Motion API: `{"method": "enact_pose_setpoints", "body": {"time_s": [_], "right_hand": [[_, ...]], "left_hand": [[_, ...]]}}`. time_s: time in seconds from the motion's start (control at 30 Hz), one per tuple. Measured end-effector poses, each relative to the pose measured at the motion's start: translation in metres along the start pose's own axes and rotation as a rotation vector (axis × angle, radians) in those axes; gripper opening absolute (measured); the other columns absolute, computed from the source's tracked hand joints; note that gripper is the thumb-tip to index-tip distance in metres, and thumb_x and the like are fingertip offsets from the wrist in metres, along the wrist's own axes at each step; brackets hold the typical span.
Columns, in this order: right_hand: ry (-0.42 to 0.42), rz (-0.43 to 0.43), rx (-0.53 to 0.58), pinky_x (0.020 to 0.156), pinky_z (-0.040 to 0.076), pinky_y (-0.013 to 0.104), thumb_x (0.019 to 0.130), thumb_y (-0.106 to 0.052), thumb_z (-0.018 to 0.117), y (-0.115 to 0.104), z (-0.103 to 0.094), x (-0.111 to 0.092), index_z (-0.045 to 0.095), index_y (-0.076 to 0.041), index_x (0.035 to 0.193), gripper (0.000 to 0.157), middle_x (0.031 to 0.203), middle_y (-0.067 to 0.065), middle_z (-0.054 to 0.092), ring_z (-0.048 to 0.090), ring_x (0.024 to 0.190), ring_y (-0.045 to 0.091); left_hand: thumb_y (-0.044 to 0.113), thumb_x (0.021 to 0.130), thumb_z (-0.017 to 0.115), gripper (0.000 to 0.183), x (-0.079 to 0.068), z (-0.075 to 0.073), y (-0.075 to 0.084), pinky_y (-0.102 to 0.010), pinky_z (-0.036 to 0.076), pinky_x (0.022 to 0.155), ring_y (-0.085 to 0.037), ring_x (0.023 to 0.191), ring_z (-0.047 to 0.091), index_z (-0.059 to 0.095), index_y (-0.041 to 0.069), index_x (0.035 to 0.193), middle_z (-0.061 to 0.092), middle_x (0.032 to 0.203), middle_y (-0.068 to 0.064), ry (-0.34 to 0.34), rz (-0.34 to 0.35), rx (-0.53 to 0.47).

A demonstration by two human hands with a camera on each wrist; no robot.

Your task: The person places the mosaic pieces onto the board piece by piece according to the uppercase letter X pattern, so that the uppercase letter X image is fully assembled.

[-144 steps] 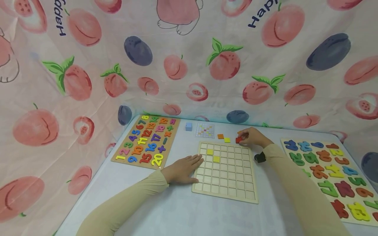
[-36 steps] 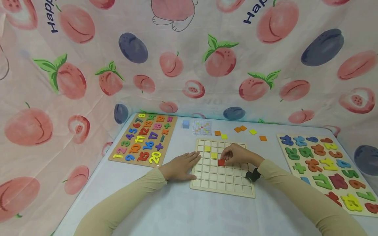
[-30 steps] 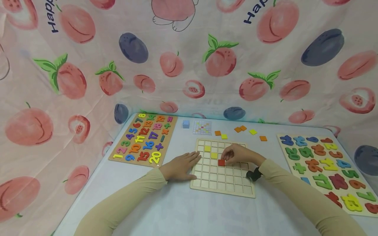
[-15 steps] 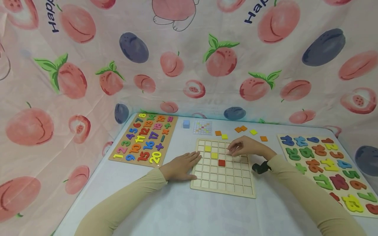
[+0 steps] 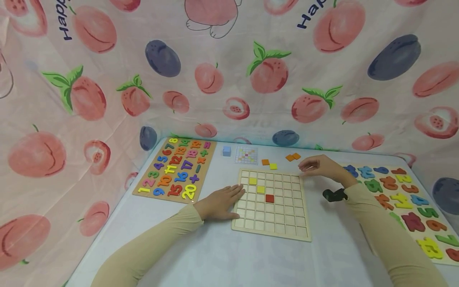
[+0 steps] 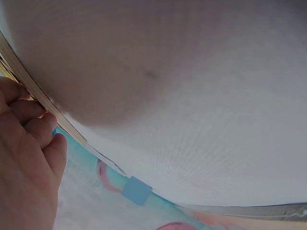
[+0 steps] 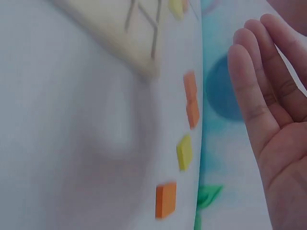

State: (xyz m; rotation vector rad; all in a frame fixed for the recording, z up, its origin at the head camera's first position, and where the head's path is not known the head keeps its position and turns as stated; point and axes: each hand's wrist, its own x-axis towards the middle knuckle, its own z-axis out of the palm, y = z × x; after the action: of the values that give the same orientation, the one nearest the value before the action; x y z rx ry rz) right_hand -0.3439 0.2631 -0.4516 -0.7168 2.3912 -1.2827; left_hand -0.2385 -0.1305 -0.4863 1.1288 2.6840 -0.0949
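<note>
My left hand [image 5: 218,203] lies with straight fingers over the left edge of a wooden grid board [image 5: 270,228]. Two yellow tiles [image 5: 261,189] and a red tile [image 5: 269,198] sit in its cells along a diagonal. Beyond the board's far right corner hovers my right hand [image 5: 319,166], fingers extended and nothing held. In the right wrist view that hand [image 7: 273,91] is beside loose square tiles: a yellow tile [image 7: 184,152], an orange tile [image 7: 166,200] and an orange pair [image 7: 192,100]. The head view has the nearer of these tiles hidden behind the hand.
Behind the board lie a printed pattern card [image 5: 246,155], a blue cube [image 5: 226,151], an orange tile [image 5: 265,162] and a yellow tile [image 5: 273,166]. Number puzzle boards flank the grid: one on the left [image 5: 168,175], another on the right [image 5: 412,203], partly under my right sleeve.
My right hand carried the red tile from behind the board to a cell near the middle, let go of it, and moved right and away towards the loose tiles. The left hand stayed put.
</note>
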Motion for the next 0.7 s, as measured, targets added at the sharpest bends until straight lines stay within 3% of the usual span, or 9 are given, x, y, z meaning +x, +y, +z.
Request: {"method": "enact_pose_setpoints", "body": {"time_s": [0.23, 0.47, 0.7], "right_hand": [[0.115, 0.026, 0.013, 0.078, 0.052, 0.014, 0.085, -0.006, 0.067, 0.015, -0.017, -0.014, 0.054, 0.014, 0.119, 0.041, 0.104, 0.0, 0.07, 0.065, 0.096, 0.008], [0.235, 0.104, -0.042, 0.076, 0.048, 0.009, 0.084, -0.014, 0.07, 0.03, -0.028, -0.021, 0.055, 0.01, 0.12, 0.046, 0.102, -0.007, 0.068, 0.06, 0.089, -0.008], [0.285, 0.16, -0.01, 0.072, 0.051, 0.01, 0.084, -0.015, 0.07, 0.043, -0.034, -0.026, 0.052, 0.012, 0.123, 0.051, 0.101, -0.01, 0.067, 0.058, 0.086, -0.01]], "left_hand": [[0.059, 0.091, 0.042, 0.083, -0.001, -0.002, 0.001, -0.035, 0.018, 0.12, -0.019, 0.147, 0.013, 0.013, 0.01, 0.152, 0.012, 0.159, -0.007, 0.007, 0.004, 0.001], [0.06, 0.091, 0.042, 0.084, -0.001, -0.001, 0.0, -0.034, 0.018, 0.12, -0.019, 0.147, 0.013, 0.012, 0.011, 0.152, 0.012, 0.159, -0.006, 0.003, -0.002, 0.005], [0.061, 0.091, 0.042, 0.084, 0.0, 0.0, 0.0, -0.034, 0.018, 0.12, -0.019, 0.147, 0.012, 0.012, 0.011, 0.152, 0.012, 0.16, -0.006, -0.002, -0.003, -0.003]]}}
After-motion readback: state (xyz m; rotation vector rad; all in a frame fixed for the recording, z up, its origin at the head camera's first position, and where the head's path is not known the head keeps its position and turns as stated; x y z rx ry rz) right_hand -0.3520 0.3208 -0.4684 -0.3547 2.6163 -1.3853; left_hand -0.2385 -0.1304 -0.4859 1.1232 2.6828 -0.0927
